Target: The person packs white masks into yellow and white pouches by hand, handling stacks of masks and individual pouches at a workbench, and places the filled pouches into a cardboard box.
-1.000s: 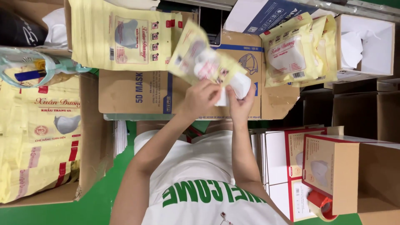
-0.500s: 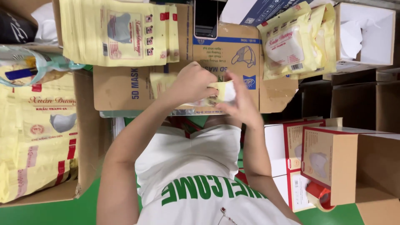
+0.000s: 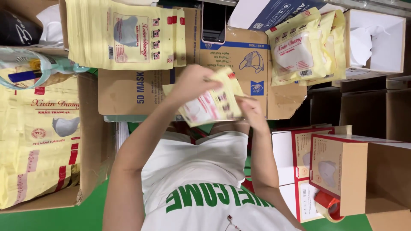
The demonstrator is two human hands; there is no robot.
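Gripping one yellow mask packet [image 3: 212,102] from both sides, the left hand [image 3: 192,83] curls its fingers closed over the top edge while the right hand [image 3: 252,112] pinches its lower corner, above a flattened cardboard box [image 3: 137,92].

One head camera (worn) looks down, close, over the cardboard worktop [image 3: 128,92].

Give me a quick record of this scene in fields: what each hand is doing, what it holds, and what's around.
left hand: grips the yellow mask packet at its top
right hand: holds the packet's other edge
under hands: flat cardboard box
far side: stack of yellow packets
right side: tape roll by an open carton
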